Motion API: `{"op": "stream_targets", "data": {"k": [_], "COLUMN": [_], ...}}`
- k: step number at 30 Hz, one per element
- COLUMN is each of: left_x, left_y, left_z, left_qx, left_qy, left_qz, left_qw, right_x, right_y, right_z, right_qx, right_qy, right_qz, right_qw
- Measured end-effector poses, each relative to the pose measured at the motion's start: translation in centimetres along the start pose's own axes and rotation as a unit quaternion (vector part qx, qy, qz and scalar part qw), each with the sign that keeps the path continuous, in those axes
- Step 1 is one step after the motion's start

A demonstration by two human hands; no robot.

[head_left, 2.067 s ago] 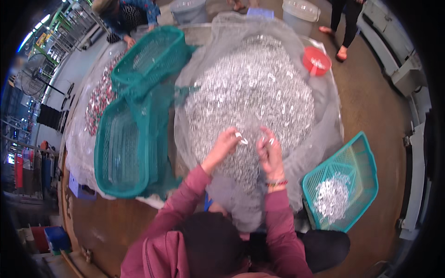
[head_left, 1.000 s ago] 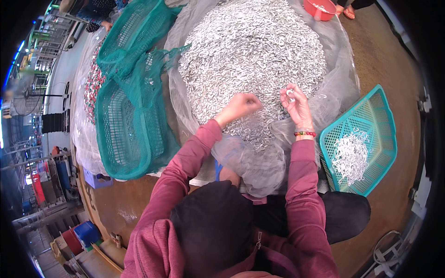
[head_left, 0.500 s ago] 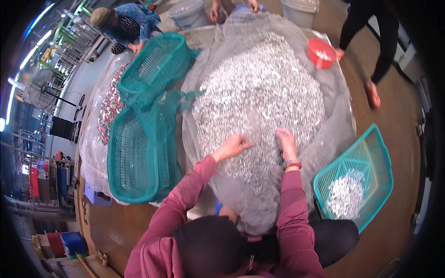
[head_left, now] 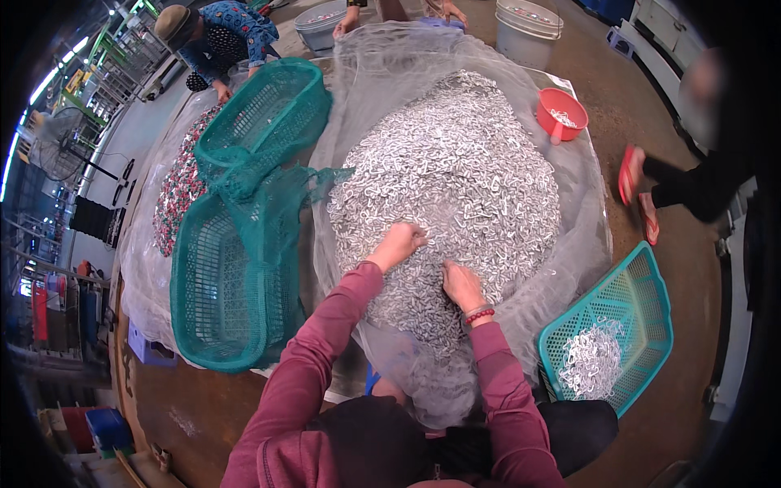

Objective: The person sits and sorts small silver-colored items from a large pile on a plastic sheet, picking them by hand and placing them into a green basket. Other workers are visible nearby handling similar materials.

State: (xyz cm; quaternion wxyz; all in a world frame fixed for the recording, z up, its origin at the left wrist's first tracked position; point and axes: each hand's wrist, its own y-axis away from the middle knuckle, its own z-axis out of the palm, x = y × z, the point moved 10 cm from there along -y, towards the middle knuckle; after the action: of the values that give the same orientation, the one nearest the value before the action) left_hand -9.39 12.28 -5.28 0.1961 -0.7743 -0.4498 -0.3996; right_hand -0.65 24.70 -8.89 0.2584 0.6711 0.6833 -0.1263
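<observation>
A broad heap of small silvery-white, hook-like pieces [head_left: 455, 171] lies before me on a pale mesh sheet [head_left: 358, 73]; the part nearest me looks greyer. My left hand [head_left: 400, 244] is over the heap's middle, fingers bent and tips drawn together at the pieces. Close by on its right, my right hand [head_left: 464, 286], with a red bracelet at the wrist, touches the greyer pieces with curled fingers. What either hand pinches is too small to make out. On my right, a green plastic basket [head_left: 643, 325] holds a small mound of the white pieces.
Two green baskets [head_left: 183, 301] with green netting stand at left, beside a red-and-white heap [head_left: 177, 191] where another person works. A red scoop [head_left: 573, 108] rests at the far right corner. Buckets [head_left: 529, 41] and another person's hands are beyond; someone in red sandals stands right.
My right hand has moved left and nearer me, its fingers now curled. My left hand has shifted slightly up and left. The person at right has stepped nearer; the view has shifted a little.
</observation>
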Motion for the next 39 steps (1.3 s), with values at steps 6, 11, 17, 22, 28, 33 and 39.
{"op": "stream_targets", "data": {"k": [6, 11, 17, 22, 28, 33, 39], "left_x": [1.7, 1.0, 2.3, -0.2, -0.8, 0.0, 2.7], "left_y": [1.2, 2.0, 0.8, 0.5, 0.8, 1.9, 1.3], "left_z": [3.5, -1.2, -0.8, 2.0, 4.0, -1.5, -2.6], "left_qx": [-0.052, -0.001, 0.015, 0.02, -0.023, 0.117, 0.072], "left_qy": [-0.253, -0.007, -0.206, -0.233, -0.332, -0.057, -0.167], "left_qz": [0.059, -0.089, -0.008, 0.002, 0.095, 0.004, 0.08], "left_qw": [0.964, 0.996, 0.978, 0.972, 0.938, 0.991, 0.98], "right_x": [-0.3, 3.5, 6.3, 2.4, 0.6, 2.0, 2.2], "right_y": [0.7, 2.3, 3.6, 2.1, 2.1, 0.7, 2.2], "right_z": [-4.1, -5.1, -6.7, -3.1, -0.5, -4.6, -3.8], "right_qx": [0.079, -0.06, 0.057, -0.003, 0.143, 0.15, 0.009], "right_qy": [-0.228, -0.829, -0.677, -0.414, -0.152, -0.324, -0.725], "right_qz": [-0.043, 0.075, 0.17, 0.058, -0.016, 0.019, 0.11], "right_qw": [0.97, 0.551, 0.714, 0.908, 0.978, 0.934, 0.679]}}
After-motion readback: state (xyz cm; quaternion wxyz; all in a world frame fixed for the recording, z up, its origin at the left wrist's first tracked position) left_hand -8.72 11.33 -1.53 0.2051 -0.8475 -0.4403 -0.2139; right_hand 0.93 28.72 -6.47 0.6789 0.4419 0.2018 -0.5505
